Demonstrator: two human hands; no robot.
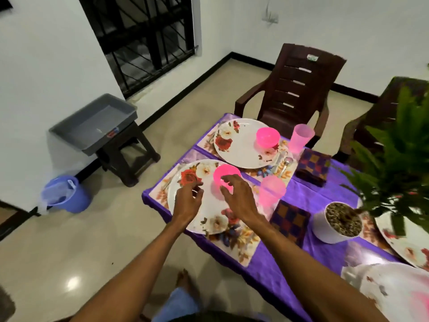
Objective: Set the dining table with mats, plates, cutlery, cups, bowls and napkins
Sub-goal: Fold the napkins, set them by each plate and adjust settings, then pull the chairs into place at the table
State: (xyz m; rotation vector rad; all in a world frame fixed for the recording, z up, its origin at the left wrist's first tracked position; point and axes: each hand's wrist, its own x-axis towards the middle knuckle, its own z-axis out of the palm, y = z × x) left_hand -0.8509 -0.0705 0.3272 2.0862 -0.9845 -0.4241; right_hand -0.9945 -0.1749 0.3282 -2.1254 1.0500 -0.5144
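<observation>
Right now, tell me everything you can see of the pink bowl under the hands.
The pink bowl is small, round, translucent, seemingly plastic, and upright. It sits on the near floral plate, toward its far right side. The right hand covers its near rim with curled fingers; whether they grip it is unclear. The left hand hovers beside it, not touching. A pink cup stands apart to its right.
</observation>
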